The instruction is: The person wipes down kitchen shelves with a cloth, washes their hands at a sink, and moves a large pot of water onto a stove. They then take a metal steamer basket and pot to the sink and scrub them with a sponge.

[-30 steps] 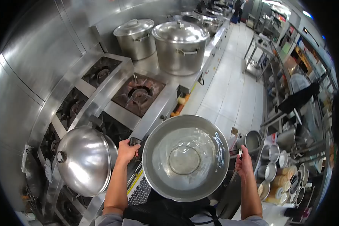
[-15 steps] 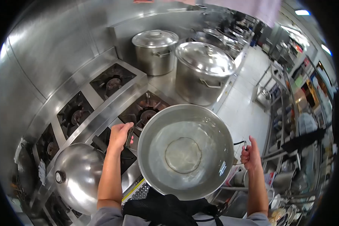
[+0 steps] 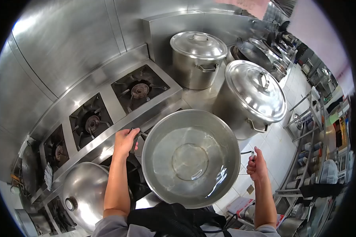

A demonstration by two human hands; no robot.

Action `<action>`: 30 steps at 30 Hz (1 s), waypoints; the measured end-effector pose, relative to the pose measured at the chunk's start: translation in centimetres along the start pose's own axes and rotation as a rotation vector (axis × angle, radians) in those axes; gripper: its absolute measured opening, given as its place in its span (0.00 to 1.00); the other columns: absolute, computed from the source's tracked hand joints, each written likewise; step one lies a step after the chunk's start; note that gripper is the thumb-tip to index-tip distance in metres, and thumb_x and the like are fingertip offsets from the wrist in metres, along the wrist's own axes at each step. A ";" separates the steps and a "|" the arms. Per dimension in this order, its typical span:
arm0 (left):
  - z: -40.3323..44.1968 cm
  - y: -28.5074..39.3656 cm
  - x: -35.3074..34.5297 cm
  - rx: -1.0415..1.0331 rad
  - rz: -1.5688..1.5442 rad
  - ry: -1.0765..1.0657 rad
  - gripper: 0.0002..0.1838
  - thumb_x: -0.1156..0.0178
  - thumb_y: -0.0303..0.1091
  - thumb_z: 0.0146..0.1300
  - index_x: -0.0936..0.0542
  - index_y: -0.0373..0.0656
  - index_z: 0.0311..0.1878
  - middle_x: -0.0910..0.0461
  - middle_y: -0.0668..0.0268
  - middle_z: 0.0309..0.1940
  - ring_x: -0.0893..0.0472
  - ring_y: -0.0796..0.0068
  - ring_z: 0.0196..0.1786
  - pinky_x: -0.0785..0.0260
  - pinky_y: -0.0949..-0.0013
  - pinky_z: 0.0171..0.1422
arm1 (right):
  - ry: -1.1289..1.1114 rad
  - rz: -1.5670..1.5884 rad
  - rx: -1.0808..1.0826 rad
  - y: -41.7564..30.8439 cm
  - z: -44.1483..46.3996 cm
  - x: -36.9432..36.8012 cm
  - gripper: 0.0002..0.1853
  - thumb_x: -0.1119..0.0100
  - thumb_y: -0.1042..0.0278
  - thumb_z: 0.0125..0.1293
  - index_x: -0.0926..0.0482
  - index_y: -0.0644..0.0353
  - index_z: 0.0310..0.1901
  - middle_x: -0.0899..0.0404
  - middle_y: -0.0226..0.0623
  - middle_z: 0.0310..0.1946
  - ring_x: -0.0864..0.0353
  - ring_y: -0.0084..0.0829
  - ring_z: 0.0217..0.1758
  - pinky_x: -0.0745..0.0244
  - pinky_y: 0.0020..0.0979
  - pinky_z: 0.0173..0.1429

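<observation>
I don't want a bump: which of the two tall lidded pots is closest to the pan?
The right pot, just past the upper right of the pan in view; the left pot stands farther back.

No label, brand, number or sign can be read: any print on the red-and-white box [image 3: 239, 205] at five o'clock is too blurred, and the shelf containers [image 3: 303, 160] between three and four o'clock are too small.
</observation>
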State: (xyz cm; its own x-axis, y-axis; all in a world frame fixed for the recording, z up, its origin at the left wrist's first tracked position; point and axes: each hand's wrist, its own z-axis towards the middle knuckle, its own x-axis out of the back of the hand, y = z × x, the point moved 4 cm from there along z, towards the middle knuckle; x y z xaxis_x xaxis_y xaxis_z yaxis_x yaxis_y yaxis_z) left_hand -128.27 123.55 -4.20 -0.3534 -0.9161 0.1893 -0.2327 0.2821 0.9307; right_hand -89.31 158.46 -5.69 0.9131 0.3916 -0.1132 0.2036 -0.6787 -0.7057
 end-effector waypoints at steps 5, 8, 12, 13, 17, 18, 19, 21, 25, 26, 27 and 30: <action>2.4 0.5 0.8 0.021 0.039 0.065 0.17 0.32 0.39 0.59 0.20 0.30 0.34 0.24 0.64 0.22 0.25 0.76 0.20 0.32 0.72 0.20 | -0.022 -0.051 0.019 -2.5 3.4 -3.8 0.26 0.42 0.37 0.64 0.34 0.51 0.23 0.47 0.17 0.10 0.55 0.14 0.09 0.61 0.21 0.14; 3.5 0.0 1.4 0.006 0.028 0.094 0.15 0.32 0.36 0.58 0.21 0.30 0.33 0.24 0.64 0.21 0.26 0.76 0.19 0.33 0.72 0.19 | -0.030 -0.061 0.011 -3.2 4.6 -5.0 0.26 0.41 0.37 0.64 0.34 0.51 0.23 0.47 0.17 0.11 0.54 0.14 0.10 0.61 0.20 0.14; 4.5 0.1 1.6 0.002 0.054 0.148 0.14 0.32 0.33 0.58 0.22 0.29 0.36 0.25 0.64 0.19 0.27 0.77 0.16 0.34 0.72 0.19 | -0.054 -0.092 0.006 -4.4 5.9 -6.9 0.25 0.41 0.38 0.64 0.34 0.50 0.24 0.48 0.17 0.11 0.54 0.14 0.10 0.61 0.20 0.15; 4.8 0.3 1.5 -0.001 0.060 0.169 0.14 0.32 0.33 0.58 0.22 0.29 0.37 0.25 0.64 0.18 0.27 0.77 0.16 0.35 0.71 0.19 | -0.055 -0.086 0.021 -4.8 6.2 -7.2 0.25 0.41 0.39 0.64 0.35 0.51 0.24 0.48 0.17 0.11 0.54 0.13 0.10 0.61 0.20 0.15; 6.4 0.5 1.6 0.000 0.092 0.200 0.14 0.32 0.32 0.58 0.23 0.29 0.37 0.26 0.65 0.17 0.27 0.77 0.15 0.36 0.71 0.19 | -0.030 -0.104 0.017 -5.9 7.4 -8.6 0.23 0.41 0.42 0.65 0.34 0.51 0.26 0.48 0.17 0.12 0.54 0.13 0.11 0.61 0.20 0.15; 6.8 0.6 1.5 -0.017 0.117 0.200 0.14 0.32 0.32 0.59 0.23 0.29 0.37 0.26 0.66 0.17 0.27 0.77 0.16 0.36 0.71 0.19 | -0.032 -0.113 0.009 -6.0 7.9 -8.8 0.23 0.41 0.42 0.65 0.34 0.51 0.26 0.48 0.17 0.12 0.54 0.13 0.11 0.61 0.20 0.15; 7.0 0.6 1.5 -0.030 0.143 0.198 0.14 0.32 0.32 0.59 0.23 0.29 0.36 0.26 0.66 0.16 0.27 0.78 0.16 0.36 0.71 0.19 | -0.036 -0.106 0.027 -6.1 8.4 -8.7 0.22 0.40 0.43 0.65 0.33 0.52 0.27 0.47 0.17 0.12 0.54 0.13 0.11 0.61 0.20 0.15; 7.8 0.6 1.6 -0.026 0.141 0.189 0.14 0.33 0.33 0.60 0.23 0.30 0.37 0.26 0.66 0.16 0.27 0.78 0.16 0.36 0.72 0.19 | -0.042 -0.106 0.039 -6.5 9.1 -9.1 0.22 0.40 0.44 0.65 0.33 0.52 0.27 0.47 0.17 0.13 0.54 0.13 0.11 0.61 0.19 0.15; 9.1 0.7 1.5 -0.005 0.188 0.179 0.16 0.33 0.36 0.62 0.23 0.30 0.40 0.26 0.66 0.16 0.27 0.77 0.16 0.35 0.71 0.20 | -0.025 -0.105 0.113 -6.9 10.2 -9.6 0.18 0.40 0.50 0.66 0.32 0.53 0.30 0.47 0.18 0.13 0.54 0.13 0.11 0.62 0.20 0.14; 9.2 0.9 1.4 -0.011 0.189 0.165 0.16 0.33 0.36 0.62 0.23 0.30 0.41 0.26 0.66 0.16 0.27 0.77 0.16 0.35 0.71 0.20 | -0.025 -0.133 0.172 -7.0 10.6 -9.7 0.16 0.41 0.52 0.67 0.32 0.53 0.30 0.47 0.18 0.13 0.54 0.13 0.11 0.62 0.20 0.14; 9.3 1.0 1.3 -0.016 0.186 0.154 0.17 0.33 0.37 0.62 0.23 0.30 0.41 0.26 0.66 0.16 0.27 0.77 0.16 0.35 0.71 0.20 | -0.038 -0.151 0.164 -7.0 10.9 -9.8 0.16 0.41 0.52 0.67 0.32 0.53 0.30 0.47 0.18 0.13 0.54 0.13 0.11 0.62 0.20 0.14; 10.2 0.4 1.5 -0.027 0.196 0.148 0.18 0.34 0.39 0.63 0.23 0.31 0.42 0.26 0.65 0.17 0.27 0.76 0.16 0.34 0.71 0.21 | -0.004 -0.114 0.144 -7.1 11.9 -9.5 0.13 0.45 0.58 0.70 0.31 0.54 0.30 0.46 0.20 0.12 0.53 0.15 0.10 0.62 0.23 0.13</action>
State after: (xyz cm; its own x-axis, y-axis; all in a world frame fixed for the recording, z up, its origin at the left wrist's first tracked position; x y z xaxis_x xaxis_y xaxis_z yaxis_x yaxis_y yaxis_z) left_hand -138.17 125.17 -6.70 -0.2519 -0.8770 0.4091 -0.1475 0.4526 0.8794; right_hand -103.61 166.99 -7.95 0.8854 0.4638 -0.0291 0.2531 -0.5338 -0.8069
